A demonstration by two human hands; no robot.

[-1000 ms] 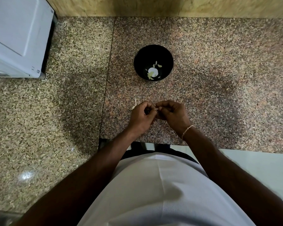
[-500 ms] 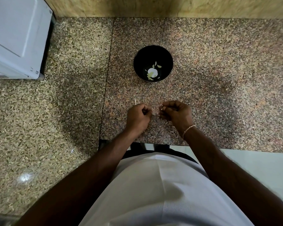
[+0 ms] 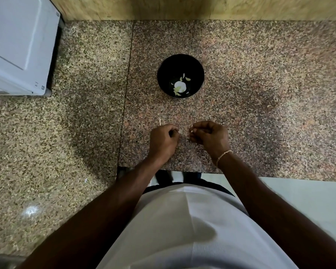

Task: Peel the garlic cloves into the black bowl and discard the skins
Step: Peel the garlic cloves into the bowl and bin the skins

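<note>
Here, in the head view, both hands hover low over the speckled granite desk (image 3: 241,74), a small gap between them. The left hand (image 3: 163,141) is curled into a loose fist, its fingertips pinched together; whatever it holds is hidden, though a thin pale sliver (image 3: 160,121) pokes out beside its knuckles. The right hand (image 3: 209,135) is curled too, thumb and forefinger pinching something small and pale (image 3: 191,131), likely a garlic clove or a scrap of skin; it is too small to tell which. The black bowl (image 3: 163,78) stands farther back on the desk, well apart from the hands, with a few pale cloves (image 3: 179,86) lying in its bottom. A white appliance (image 3: 17,45) sits at the far left corner.

The step in hand looks like pulling skin from a clove. Next, the bare clove would need carrying forward over the bowl's rim and dropping, the skin kept apart for discarding.
</note>
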